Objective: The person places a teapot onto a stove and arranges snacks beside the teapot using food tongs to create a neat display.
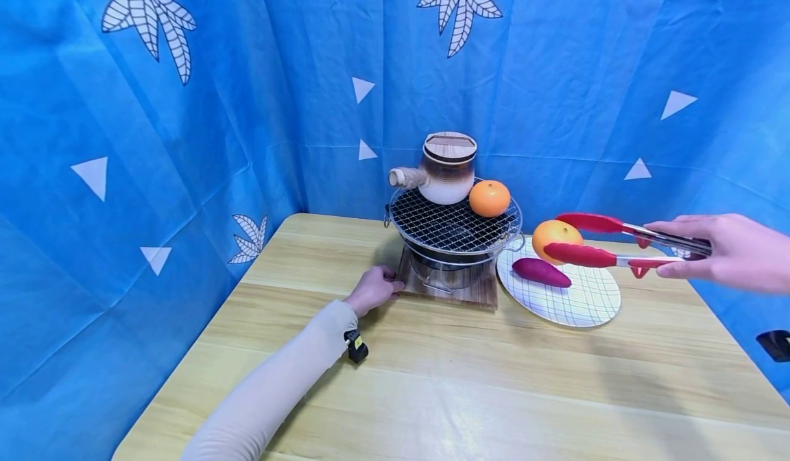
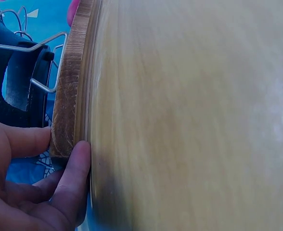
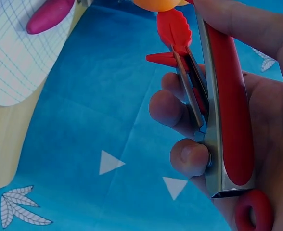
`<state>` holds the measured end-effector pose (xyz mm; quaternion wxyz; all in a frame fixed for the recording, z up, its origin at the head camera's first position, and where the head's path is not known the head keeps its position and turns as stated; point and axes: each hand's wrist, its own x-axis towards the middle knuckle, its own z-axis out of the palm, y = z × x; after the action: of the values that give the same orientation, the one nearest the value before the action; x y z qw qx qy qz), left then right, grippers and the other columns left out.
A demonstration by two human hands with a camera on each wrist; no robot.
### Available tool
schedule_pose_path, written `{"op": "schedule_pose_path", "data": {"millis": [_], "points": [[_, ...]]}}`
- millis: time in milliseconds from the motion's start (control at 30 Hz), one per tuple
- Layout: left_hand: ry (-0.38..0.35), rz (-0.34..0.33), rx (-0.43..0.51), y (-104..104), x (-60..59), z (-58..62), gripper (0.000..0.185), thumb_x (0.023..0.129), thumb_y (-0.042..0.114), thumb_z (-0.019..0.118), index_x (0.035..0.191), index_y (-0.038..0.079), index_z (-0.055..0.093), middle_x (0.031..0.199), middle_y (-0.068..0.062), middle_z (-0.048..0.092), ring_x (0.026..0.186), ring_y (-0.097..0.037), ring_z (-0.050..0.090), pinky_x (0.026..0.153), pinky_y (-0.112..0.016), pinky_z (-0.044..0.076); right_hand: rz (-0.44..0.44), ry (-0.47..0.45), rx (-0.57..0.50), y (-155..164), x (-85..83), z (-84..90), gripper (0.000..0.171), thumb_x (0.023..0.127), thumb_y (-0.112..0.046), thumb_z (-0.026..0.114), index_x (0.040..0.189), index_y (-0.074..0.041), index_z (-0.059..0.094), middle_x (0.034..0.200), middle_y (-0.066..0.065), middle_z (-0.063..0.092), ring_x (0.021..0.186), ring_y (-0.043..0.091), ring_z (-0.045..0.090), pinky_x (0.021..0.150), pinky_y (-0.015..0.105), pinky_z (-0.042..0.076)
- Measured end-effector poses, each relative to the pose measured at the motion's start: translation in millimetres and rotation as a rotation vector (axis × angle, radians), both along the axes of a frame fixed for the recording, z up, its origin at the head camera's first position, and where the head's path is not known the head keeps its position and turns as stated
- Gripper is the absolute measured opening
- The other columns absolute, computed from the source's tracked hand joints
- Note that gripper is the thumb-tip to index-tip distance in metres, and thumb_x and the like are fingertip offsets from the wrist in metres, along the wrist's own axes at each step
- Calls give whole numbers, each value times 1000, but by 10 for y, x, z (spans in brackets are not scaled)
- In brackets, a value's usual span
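My right hand [image 1: 734, 252] grips red-and-metal tongs [image 1: 592, 256]. Between the red tips of the tongs is an orange [image 1: 548, 233], above the checked plate [image 1: 595, 313]. A purple sweet potato [image 1: 541, 272] lies on that plate. My left hand [image 1: 372, 289] is at the near left corner of the wooden board [image 1: 478, 298] under the small grill stove. In the left wrist view the thumb is on the board's [image 2: 67, 96] upper face and a fingertip is at its lower edge. The right wrist view shows fingers wrapped about the tong handles [image 3: 230, 106].
A round wire grill rack [image 1: 444, 231] tops the stove. On it stand a clay teapot [image 1: 446, 181] with a wooden lid and side handle, and a second orange [image 1: 489, 198]. A blue patterned curtain [image 1: 333, 49] hangs behind the wooden table [image 1: 432, 385].
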<state>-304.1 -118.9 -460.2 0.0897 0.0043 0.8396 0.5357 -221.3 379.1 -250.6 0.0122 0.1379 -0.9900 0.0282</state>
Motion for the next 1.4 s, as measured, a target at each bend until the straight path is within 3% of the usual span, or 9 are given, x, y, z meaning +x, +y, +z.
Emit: {"op": "schedule_pose_path", "data": {"millis": [233,433,633,800,1033,1233,1400], "points": [[-1,-6,0,0,-5,-3,35,95,10,68,122,-8,56,113,-22,65,89,-25,73,84,-33,62,6,17,-10,-63,17,96,95,77,-46,85,142,11,46,119,36,60,95,36,56,54,30,53],[2,2,3,1,-12,-16,36,94,9,68,123,-8,56,115,-23,65,91,-27,73,84,-34,62,19,19,-13,-144,15,158,93,78,-46,84,144,8,46,116,28,63,90,28,54,50,27,48],[15,8,-12,1,-15,-38,34,94,10,69,121,-8,57,116,-23,65,91,-27,73,83,-32,62,31,13,-24,-227,-9,198,93,79,-48,83,145,5,46,126,34,57,87,25,53,48,26,45],[21,7,-17,2,-7,-29,34,94,10,69,121,-8,58,115,-22,64,91,-27,73,83,-32,62,41,12,-37,-301,-37,224,91,80,-47,83,147,3,46,126,30,59,82,20,50,47,26,42],[17,6,-5,-14,-13,-30,33,95,11,68,121,-7,58,117,-22,64,92,-26,73,84,-32,62,77,29,-47,-435,-85,278,89,78,-45,85,148,-3,48,134,31,56,86,21,54,47,26,45],[18,4,-3,-10,-8,-33,34,95,11,68,121,-7,58,118,-22,64,92,-27,73,84,-33,62,116,32,-91,-569,-141,307,84,79,-44,85,147,-7,51,131,24,61,79,19,49,48,26,43],[14,2,7,-7,-6,-39,31,94,10,68,118,-7,59,116,-22,64,91,-27,73,82,-33,62,156,22,-139,-677,-187,322,81,79,-44,84,147,-11,52,132,19,63,83,19,51,50,27,44]]}}
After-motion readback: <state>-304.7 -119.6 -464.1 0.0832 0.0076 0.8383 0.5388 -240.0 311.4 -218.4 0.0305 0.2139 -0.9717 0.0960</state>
